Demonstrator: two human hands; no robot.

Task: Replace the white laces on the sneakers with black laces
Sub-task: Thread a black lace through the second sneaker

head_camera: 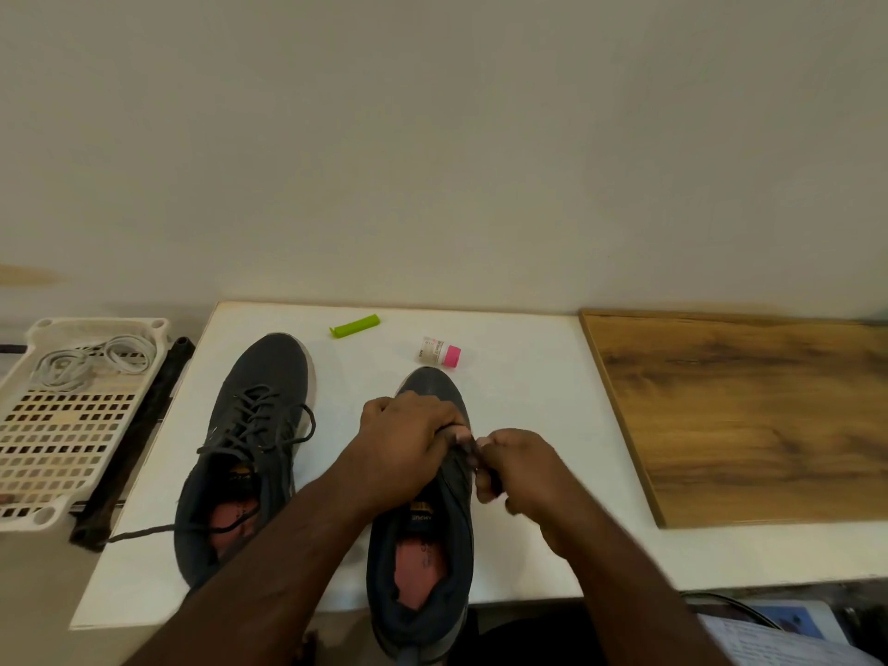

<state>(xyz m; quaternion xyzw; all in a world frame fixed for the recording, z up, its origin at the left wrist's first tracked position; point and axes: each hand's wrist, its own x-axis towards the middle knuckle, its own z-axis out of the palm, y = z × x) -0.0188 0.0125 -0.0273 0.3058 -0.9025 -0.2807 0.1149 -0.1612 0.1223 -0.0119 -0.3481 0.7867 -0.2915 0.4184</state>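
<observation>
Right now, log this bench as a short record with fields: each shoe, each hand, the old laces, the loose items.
left shoe: on white board, black lace threaded, ends loose
right shoe: under both hands, lacing hidden
left hand: curled over the right shoe's eyelet area
right hand: pinching something dark beside the shoe, likely a lace
white laces: coiled in the perforated tray
loose items: green clip, pink-capped bottle lying down
</observation>
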